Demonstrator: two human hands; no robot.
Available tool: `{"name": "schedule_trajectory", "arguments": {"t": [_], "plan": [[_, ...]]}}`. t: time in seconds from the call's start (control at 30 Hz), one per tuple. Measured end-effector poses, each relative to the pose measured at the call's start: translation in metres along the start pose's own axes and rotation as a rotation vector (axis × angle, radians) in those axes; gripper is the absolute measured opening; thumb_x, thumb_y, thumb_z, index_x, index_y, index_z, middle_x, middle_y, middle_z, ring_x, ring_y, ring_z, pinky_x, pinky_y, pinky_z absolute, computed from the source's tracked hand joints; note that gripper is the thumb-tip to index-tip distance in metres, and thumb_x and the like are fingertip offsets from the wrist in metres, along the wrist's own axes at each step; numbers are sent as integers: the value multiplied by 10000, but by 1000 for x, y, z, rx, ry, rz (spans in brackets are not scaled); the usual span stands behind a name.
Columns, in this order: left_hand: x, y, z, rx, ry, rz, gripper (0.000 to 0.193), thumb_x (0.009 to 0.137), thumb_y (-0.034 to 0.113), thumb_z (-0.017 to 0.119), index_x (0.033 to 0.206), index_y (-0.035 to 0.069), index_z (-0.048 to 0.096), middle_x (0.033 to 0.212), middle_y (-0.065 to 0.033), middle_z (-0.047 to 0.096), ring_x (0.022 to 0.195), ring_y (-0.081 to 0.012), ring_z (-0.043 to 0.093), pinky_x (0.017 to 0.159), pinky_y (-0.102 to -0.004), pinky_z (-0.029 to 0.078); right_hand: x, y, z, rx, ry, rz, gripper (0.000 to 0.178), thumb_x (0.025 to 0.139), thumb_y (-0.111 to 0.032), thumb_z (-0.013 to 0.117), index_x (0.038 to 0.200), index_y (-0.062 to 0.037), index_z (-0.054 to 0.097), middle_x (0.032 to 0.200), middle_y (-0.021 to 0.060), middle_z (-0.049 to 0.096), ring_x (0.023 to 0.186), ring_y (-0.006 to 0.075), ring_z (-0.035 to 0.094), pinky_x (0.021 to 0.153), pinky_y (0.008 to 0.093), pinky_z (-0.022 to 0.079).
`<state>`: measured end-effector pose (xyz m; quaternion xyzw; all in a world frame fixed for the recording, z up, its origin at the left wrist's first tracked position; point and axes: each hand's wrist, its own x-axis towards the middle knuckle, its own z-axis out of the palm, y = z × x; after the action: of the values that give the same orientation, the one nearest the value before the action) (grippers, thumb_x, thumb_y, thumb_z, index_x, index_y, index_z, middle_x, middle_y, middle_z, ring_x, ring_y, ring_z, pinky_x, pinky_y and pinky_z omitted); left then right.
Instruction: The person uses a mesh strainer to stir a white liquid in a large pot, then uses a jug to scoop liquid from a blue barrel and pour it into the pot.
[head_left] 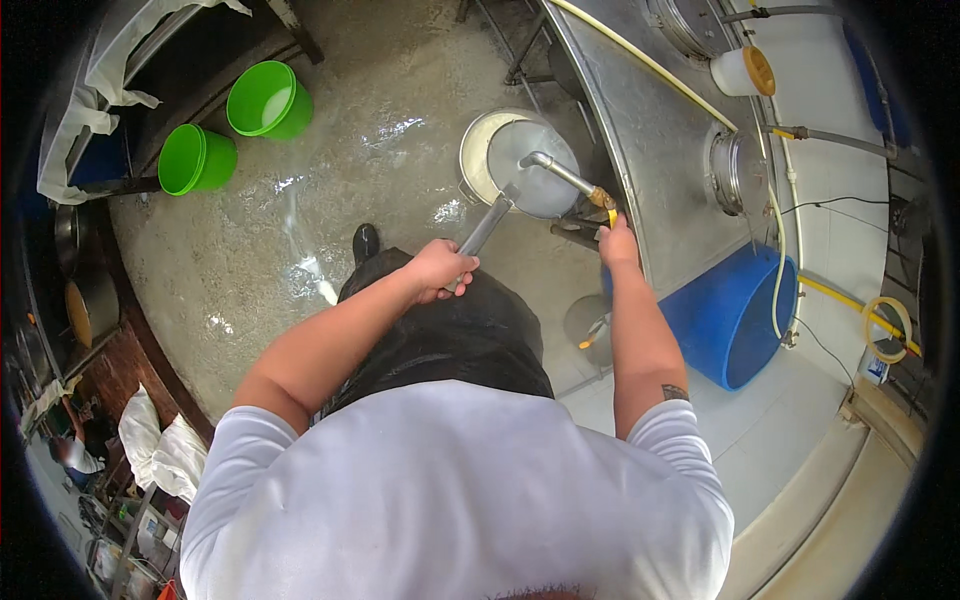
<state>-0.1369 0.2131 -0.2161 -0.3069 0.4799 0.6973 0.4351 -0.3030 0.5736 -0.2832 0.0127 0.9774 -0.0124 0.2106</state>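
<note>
My left hand (442, 270) is closed round the long grey handle of a round metal strainer or pan (545, 190); its exact kind is unclear. The round part lies over a pale-rimmed bucket (470, 155), covering much of its opening. A curved metal tap spout (565, 174) comes from the right and ends above the round part. My right hand (618, 245) is closed on the tap's yellow lever (612, 214), mostly hidden by the fingers. Whether liquid is running from the spout cannot be made out.
Two green buckets (270, 100) stand at the far left on the wet concrete floor (340, 140). A large steel tank (660, 130) borders the right side. A blue barrel (730, 320) lies near my right arm. Hoses run along the white wall; a person (80, 455) is at far lower left.
</note>
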Motion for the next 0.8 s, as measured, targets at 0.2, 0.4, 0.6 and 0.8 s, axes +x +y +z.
{"name": "schedule_trajectory", "arguments": {"t": [0.2, 0.4, 0.6, 0.8], "plan": [[1, -6, 0, -42, 6, 27, 213, 950, 202, 618, 1030, 28, 526, 766, -47, 577, 535, -129, 551, 382, -279, 318, -23, -5, 4, 154, 82, 150, 563, 936, -322, 601, 1373, -10, 432, 1155, 292, 615, 1064, 474, 602, 915, 532, 485], [13, -5, 0, -54, 5, 21, 215, 950, 205, 617, 1025, 29, 520, 763, -48, 575, 532, -133, 546, 378, -278, 311, -34, -15, 4, 191, 215, 168, 530, 930, -296, 606, 1343, -6, 447, 1237, 303, 563, 1110, 474, 572, 933, 519, 480], [12, -2, -1, -71, 7, 12, 192, 949, 204, 615, 1009, 47, 521, 760, -43, 576, 529, -133, 548, 384, -281, 315, -38, -26, -1, 167, 266, 151, 533, 927, -285, 607, 1346, 2, 445, 1265, 291, 550, 1107, 465, 579, 937, 517, 484], [11, 1, 5, -64, 14, 16, 173, 954, 196, 602, 1006, 56, 515, 756, -38, 572, 528, -136, 550, 392, -281, 325, -50, -31, 22, 381, 469, 156, 728, 904, -302, 651, 1451, 52, 328, 1454, 327, 380, 1338, 459, 407, 1113, 462, 366]]}}
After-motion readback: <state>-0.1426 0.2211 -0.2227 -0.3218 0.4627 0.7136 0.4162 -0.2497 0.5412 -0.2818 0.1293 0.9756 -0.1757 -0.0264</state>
